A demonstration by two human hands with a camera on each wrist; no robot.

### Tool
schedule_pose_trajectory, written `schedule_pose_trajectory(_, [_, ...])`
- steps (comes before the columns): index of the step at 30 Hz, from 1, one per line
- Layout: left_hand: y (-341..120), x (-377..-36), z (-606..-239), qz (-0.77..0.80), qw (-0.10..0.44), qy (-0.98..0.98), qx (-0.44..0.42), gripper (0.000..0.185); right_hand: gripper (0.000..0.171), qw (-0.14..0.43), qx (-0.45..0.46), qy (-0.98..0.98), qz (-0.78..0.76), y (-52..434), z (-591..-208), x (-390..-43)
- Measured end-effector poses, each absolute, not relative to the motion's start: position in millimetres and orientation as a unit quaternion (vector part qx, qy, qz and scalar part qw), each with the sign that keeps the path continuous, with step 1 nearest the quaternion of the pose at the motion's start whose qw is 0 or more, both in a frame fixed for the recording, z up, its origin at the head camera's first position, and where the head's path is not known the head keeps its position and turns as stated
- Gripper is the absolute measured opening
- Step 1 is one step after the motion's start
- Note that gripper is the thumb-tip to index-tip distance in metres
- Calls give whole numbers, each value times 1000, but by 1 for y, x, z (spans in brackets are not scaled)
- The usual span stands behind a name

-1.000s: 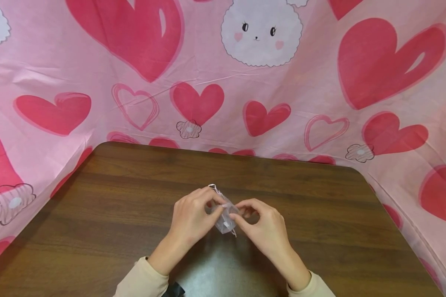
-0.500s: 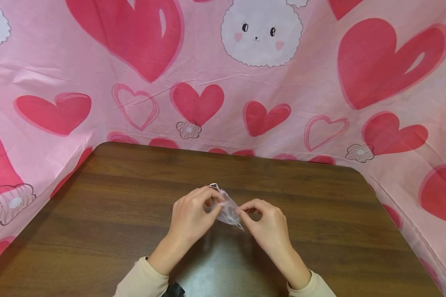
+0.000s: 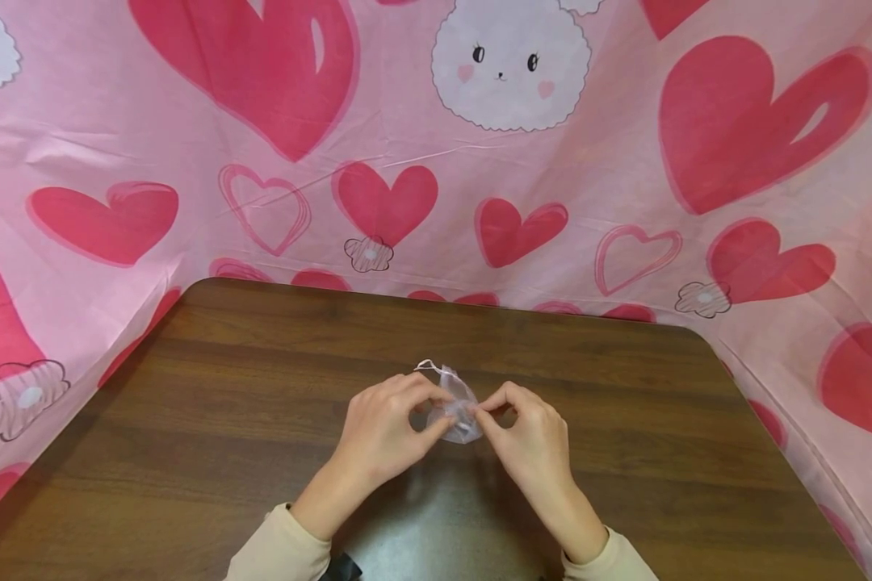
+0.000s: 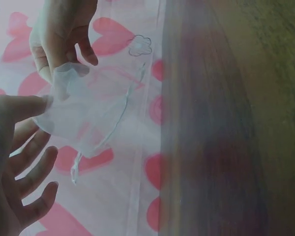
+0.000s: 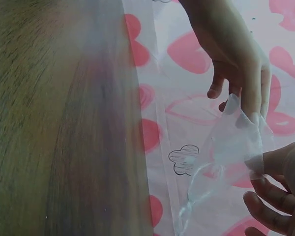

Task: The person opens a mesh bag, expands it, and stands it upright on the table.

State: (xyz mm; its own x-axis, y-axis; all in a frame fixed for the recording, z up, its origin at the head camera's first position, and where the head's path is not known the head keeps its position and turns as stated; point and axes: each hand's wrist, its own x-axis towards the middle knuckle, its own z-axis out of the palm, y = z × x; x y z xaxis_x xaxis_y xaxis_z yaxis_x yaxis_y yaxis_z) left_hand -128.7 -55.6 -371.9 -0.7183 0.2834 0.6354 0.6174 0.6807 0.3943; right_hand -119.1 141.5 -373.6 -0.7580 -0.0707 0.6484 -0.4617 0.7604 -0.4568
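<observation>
Thumb to finger, left hand (image 3: 388, 424) and right hand (image 3: 534, 432) pinch opposite sides of a sheer bag (image 3: 461, 389), its drawstring (image 3: 436, 369) toward the far edge of the desk (image 3: 262, 363).

A: Clothing on the arms?
B: Long sleeves, pale beige. Left sleeve (image 3: 279, 547) and right sleeve (image 3: 610, 558) match: plain, smooth cloth, same shade.
A: Where do they end?
B: Short of the hands. Left one has a small bump at its outer edge.
A: Hands?
B: Left hand (image 3: 388, 428) and right hand (image 3: 532, 432), both bare. Slim fingers (image 4: 38, 172).
A: Anything dark?
B: Small black piece (image 3: 343, 567) beside the left sleeve, cut by the frame. Can't tell if it's worn.
</observation>
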Motion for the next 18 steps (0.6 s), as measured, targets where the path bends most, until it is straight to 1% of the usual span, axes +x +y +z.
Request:
schedule_pose_trajectory(6, [-56,-130,-372,-295,299,-875,-242,15,24,314,166,-874,332,142,-375,-120])
schedule_pose_trajectory(14, [-58,-131,-372,-298,309,-886,-175,17,18,260,166,-874,375,138,-372,-118])
schedule_pose_trajectory(18, [-58,-131,-372,-301,317,-884,-168,21,23,243,162,-880,373,135,-370,-115])
